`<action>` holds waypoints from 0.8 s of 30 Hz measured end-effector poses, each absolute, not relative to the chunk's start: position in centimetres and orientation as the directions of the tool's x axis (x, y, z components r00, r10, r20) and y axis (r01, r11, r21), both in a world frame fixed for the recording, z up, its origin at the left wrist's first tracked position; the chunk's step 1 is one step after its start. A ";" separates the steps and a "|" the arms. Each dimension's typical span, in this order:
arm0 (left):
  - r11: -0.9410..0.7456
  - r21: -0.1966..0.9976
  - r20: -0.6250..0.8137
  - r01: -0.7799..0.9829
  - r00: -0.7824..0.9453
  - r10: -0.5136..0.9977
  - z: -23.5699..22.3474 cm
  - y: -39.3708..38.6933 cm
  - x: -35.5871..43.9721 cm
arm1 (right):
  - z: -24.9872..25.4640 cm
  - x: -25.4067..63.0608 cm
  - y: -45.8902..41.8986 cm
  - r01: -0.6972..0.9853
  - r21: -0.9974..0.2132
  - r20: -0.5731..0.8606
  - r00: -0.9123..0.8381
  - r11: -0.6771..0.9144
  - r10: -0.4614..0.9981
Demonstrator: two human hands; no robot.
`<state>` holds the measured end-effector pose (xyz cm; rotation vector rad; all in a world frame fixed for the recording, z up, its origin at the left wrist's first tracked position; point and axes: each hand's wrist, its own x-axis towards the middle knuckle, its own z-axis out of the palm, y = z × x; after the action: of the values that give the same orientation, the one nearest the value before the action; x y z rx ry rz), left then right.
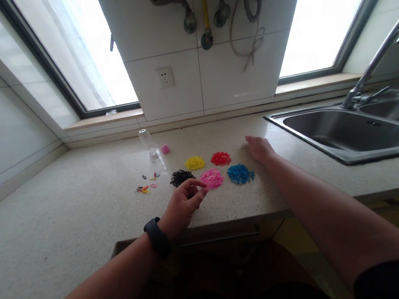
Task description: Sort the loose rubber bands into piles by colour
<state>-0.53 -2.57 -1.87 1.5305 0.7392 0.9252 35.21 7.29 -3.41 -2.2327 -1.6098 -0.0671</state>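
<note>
My left hand [188,201] is at the front edge of the pink pile [212,179], thumb and forefinger pinched together. Anything between those fingertips is too small to make out. Just behind its knuckles lies a black pile [181,177]. The piles look like small rubber bands. Farther back are a yellow pile [195,163] and a red pile [220,158], with a blue pile [240,174] to the right of the pink one. My right hand [260,149] rests on the counter, right of the red pile. Its fingers are mostly hidden from view.
Mixed coloured bands [143,189] lie scattered on the left of the counter [65,227]. Behind them are a clear plastic bottle [146,142] and a pink cap [165,149]. A steel sink [330,131] with a tap [376,62] is on the right.
</note>
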 end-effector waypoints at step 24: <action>-0.087 0.996 0.092 -0.031 0.438 0.894 -1.9 -2.6 -0.3 | -2.4 35.3 7.1 0.883 -0.217 0.349 0.469 -0.417 0.811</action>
<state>-0.31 -2.55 -1.93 1.4490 0.8144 0.9351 35.33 7.05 -2.40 -2.3537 -1.4251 -0.2687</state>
